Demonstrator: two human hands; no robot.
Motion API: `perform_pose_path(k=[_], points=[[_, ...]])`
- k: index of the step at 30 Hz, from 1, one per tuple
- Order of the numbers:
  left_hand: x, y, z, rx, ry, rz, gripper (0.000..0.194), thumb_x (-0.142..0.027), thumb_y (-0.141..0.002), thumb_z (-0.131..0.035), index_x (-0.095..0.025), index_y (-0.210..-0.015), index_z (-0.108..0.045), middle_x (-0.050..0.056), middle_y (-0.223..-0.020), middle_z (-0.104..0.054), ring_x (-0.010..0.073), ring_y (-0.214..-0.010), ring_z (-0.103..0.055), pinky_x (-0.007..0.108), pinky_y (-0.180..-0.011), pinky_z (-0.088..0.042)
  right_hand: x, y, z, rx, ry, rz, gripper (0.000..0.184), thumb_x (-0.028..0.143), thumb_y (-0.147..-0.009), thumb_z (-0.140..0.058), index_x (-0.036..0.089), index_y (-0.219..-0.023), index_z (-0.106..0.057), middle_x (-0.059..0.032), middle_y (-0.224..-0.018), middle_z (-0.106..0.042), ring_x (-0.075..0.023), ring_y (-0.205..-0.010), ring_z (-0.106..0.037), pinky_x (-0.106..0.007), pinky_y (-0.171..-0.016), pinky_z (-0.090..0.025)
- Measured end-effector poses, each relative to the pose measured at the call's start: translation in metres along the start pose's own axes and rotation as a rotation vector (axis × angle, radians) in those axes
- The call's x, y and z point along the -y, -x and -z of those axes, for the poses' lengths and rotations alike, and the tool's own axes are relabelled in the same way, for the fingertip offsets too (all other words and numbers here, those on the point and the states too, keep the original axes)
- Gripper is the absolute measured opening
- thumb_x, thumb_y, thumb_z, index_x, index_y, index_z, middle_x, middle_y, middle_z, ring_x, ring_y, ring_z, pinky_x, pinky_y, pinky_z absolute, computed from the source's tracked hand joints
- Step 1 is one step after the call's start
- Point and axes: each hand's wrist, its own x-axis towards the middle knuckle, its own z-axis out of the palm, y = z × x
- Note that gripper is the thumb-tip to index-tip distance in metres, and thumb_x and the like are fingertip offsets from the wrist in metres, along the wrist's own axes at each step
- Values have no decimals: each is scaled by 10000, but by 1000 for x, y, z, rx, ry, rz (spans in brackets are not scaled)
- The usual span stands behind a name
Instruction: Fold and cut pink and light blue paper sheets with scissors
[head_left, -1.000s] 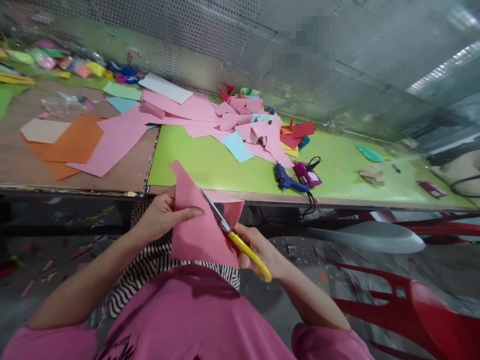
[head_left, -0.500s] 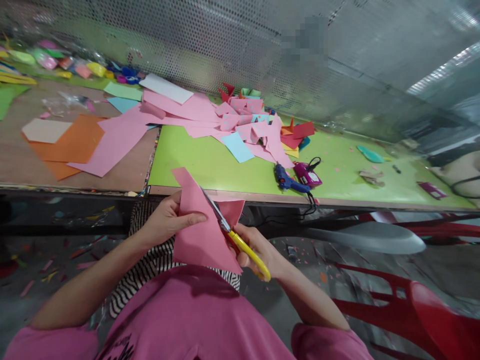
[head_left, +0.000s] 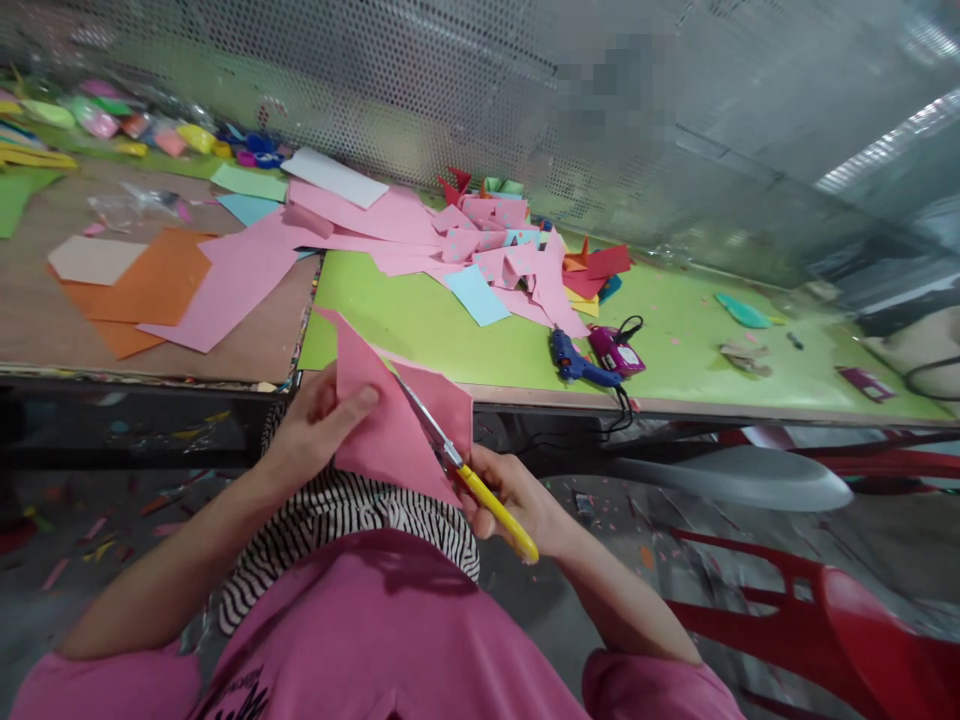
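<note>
My left hand [head_left: 319,418] pinches a sheet of pink paper [head_left: 375,440] by its left side, thumb on top, above my lap. Yellow-handled scissors [head_left: 491,505] are gripped in my right hand [head_left: 517,500], their metal blades pointing up and left into the sheet. A cut runs along the blades, with a pink flap standing on their right side, still joined near the top as far as I can see. Some right-hand fingers are hidden behind the handles and paper.
Pink sheets [head_left: 247,265] and orange paper [head_left: 161,285] lie across the table. Folded dotted pink pieces [head_left: 499,235] are heaped toward the back. A blue glue gun [head_left: 577,362] rests near the edge beside a purple box [head_left: 616,350]. A red chair [head_left: 847,620] stands at the right.
My left hand has moved left and up with the sheet, which has turned. The cut is longer and its right flap looks larger. The scissors have hardly moved.
</note>
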Motion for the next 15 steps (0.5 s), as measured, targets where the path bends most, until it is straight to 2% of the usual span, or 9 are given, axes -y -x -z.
perform_pose_path(k=[2, 6, 8, 11, 13, 15], points=[[-1, -3, 1, -27, 25, -36, 287, -494, -824, -787, -222, -875, -713, 2, -803, -672, 124, -729, -607, 201, -646, -531, -1, 1, 0, 6, -11, -30, 596, 736, -724, -746, 203, -834, -504, 60, -658, -537, -72, -557, -391, -213, -504, -281], [1, -6, 1, 10, 67, -48, 265, -464, -829, -794, -228, -889, -691, -15, -796, -636, 110, -695, -572, 207, -631, -516, 0, 2, -1, -7, -4, -13, 579, 729, -732, -717, 208, -867, -506, 56, -696, -513, -71, -574, -377, -198, -477, -285], [2, -5, 1, 6, 48, -39, 266, -481, -859, -759, -228, -884, -683, -24, -751, -601, 103, -643, -544, 207, -586, -488, 2, 2, -1, 7, 8, -3, 473, 618, -766, -718, 208, -889, -516, 54, -708, -519, -72, -581, -385, -191, -472, -288], [-1, -3, 1, -35, -15, -55, 267, -485, -869, -747, -230, -877, -668, -36, -714, -562, 96, -612, -513, 202, -555, -449, 1, 0, 1, 28, 18, -18, 251, 350, -792, -683, 210, -926, -523, 55, -713, -540, -75, -589, -420, -185, -496, -323], [-6, -1, -1, -63, -75, -100, 269, -475, -846, -771, -236, -923, -675, -31, -755, -590, 103, -650, -532, 209, -583, -455, -2, -3, 3, 49, 26, -14, 219, 271, -787, -666, 208, -950, -533, 55, -712, -555, -80, -594, -447, -191, -522, -355], [-12, -1, -2, -62, -157, -135, 278, -483, -847, -762, -235, -947, -686, -24, -771, -610, 110, -652, -532, 221, -579, -447, -7, -5, 5, 72, 42, -3, 229, 267, -795, -677, 205, -975, -549, 51, -715, -573, -86, -599, -475, -200, -543, -378]])
